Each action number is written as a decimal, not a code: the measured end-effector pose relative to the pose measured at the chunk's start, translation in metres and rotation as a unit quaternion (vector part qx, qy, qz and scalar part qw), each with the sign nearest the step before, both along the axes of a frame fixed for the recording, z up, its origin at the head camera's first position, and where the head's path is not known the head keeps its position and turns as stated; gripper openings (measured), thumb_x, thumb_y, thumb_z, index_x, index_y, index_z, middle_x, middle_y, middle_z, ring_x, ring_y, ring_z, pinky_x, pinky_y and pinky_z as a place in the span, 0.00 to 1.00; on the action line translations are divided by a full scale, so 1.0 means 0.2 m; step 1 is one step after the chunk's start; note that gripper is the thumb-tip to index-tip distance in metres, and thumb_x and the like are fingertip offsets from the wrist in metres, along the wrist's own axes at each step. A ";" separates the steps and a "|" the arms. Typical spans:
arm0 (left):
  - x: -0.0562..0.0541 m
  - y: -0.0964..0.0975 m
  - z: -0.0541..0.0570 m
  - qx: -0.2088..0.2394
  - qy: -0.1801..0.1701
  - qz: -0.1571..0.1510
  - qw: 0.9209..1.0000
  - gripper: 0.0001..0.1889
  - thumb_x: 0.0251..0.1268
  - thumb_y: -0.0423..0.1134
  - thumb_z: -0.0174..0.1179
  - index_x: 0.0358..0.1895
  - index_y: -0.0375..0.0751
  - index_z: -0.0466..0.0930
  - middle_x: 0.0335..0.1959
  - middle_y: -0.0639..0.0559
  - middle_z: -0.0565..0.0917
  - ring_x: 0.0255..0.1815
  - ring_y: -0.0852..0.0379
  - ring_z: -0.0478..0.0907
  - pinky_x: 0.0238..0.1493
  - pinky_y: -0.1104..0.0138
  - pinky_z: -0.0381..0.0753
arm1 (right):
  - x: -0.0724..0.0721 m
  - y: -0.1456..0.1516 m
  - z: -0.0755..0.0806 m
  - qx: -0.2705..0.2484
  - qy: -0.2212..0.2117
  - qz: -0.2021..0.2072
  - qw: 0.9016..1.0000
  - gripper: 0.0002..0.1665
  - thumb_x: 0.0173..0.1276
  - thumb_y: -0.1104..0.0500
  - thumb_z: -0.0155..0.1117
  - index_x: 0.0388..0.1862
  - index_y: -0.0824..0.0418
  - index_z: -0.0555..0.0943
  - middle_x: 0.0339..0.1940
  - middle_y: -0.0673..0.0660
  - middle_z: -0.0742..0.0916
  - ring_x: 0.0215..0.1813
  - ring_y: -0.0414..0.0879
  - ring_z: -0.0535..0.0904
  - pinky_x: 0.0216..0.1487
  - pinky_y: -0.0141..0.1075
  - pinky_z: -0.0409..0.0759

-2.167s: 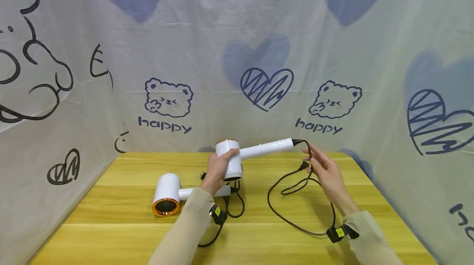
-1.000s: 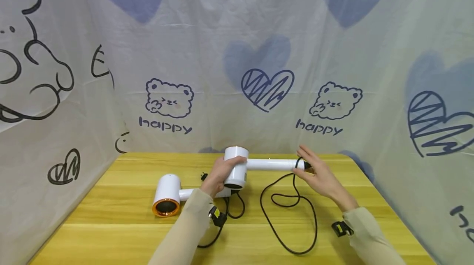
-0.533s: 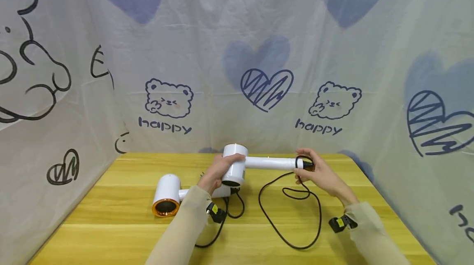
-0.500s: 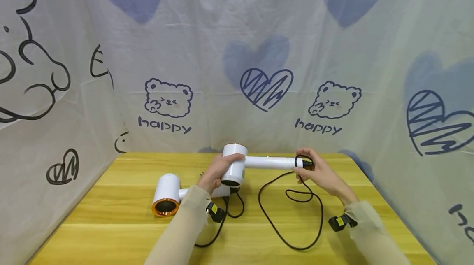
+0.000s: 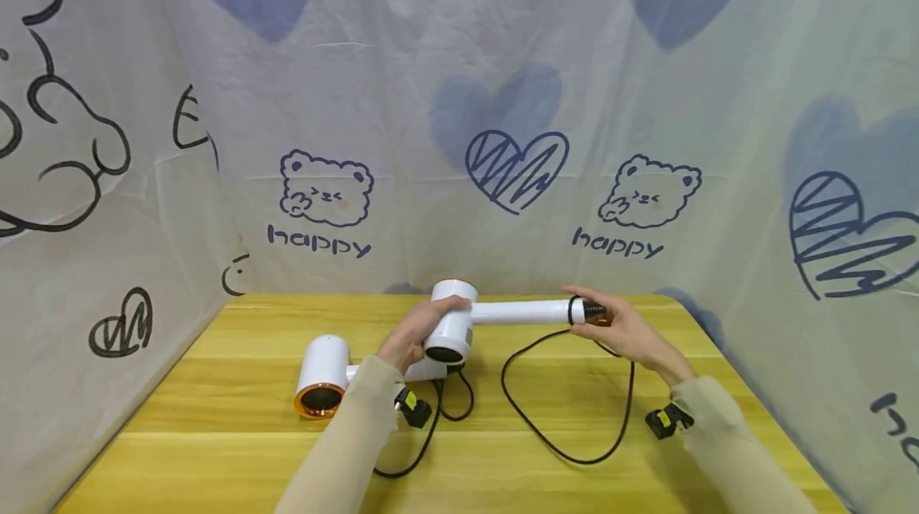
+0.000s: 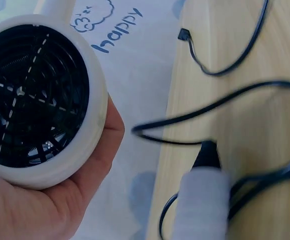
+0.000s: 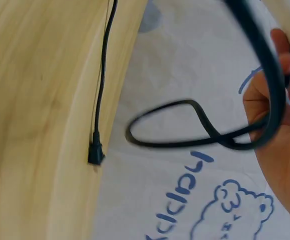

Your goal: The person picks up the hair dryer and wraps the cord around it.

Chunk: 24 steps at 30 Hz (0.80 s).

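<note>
My left hand (image 5: 420,330) grips the barrel of a white hair dryer (image 5: 527,313), held above the table with its handle pointing right. In the left wrist view its round dark grille (image 6: 35,95) faces the camera. At the handle's far end, my right hand (image 5: 632,330) holds the black power cord (image 5: 504,378), fingers and thumb bent about the handle's tip. One turn of cord lies around the handle there. A long loop hangs below, also seen as a curved cord (image 7: 160,145) in the right wrist view. My right palm hides part of the cord.
A second white hair dryer (image 5: 326,362) with an orange rim lies on the wooden table (image 5: 215,466), its handle partly behind my left arm. Its black cord (image 5: 429,446) curls beside that arm. A plug (image 7: 96,152) lies by the table edge. Printed cloth surrounds the table.
My right hand has moved in from the loose cord to the handle's end, and the cord now passes around it. The dryer came down slightly. The small inner cord loop has drawn up out of sight.
</note>
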<state>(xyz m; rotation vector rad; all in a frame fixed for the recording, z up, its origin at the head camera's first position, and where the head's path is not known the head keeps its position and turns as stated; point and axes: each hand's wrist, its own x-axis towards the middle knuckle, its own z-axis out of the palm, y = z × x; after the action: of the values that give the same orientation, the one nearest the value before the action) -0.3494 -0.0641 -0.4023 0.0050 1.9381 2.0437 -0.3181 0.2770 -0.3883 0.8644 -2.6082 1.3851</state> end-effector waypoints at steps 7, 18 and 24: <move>-0.01 -0.06 0.03 -0.065 0.026 -0.021 0.997 0.33 0.53 0.54 0.68 0.56 0.34 0.72 0.38 0.41 0.84 0.29 0.50 0.84 0.32 0.58 0.88 | 0.00 -0.02 0.05 0.180 0.111 0.007 0.977 0.34 0.61 0.50 0.73 0.66 0.50 0.76 0.47 0.52 0.86 0.39 0.39 0.78 0.38 0.34 0.78; 0.02 -0.05 0.04 -0.122 0.094 -0.002 0.988 0.34 0.49 0.52 0.71 0.57 0.35 0.72 0.40 0.39 0.82 0.31 0.48 0.82 0.29 0.59 0.87 | 0.03 -0.08 0.08 0.333 0.168 -0.001 0.928 0.29 0.50 0.41 0.77 0.52 0.46 0.85 0.44 0.40 0.87 0.36 0.37 0.67 0.42 0.35 0.65; 0.02 -0.03 0.02 -0.130 0.100 -0.001 0.986 0.33 0.49 0.51 0.71 0.57 0.37 0.72 0.41 0.40 0.81 0.32 0.48 0.82 0.29 0.59 0.86 | 0.03 -0.08 0.10 0.334 0.098 0.012 0.937 0.26 0.49 0.38 0.77 0.43 0.51 0.87 0.34 0.40 0.84 0.37 0.42 0.69 0.41 0.35 0.65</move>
<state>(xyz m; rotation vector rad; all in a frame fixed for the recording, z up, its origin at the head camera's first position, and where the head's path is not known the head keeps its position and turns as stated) -0.3447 -0.0699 -0.3983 0.1573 2.3133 1.8323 -0.3122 0.2611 -0.3677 1.0232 -2.9196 0.3485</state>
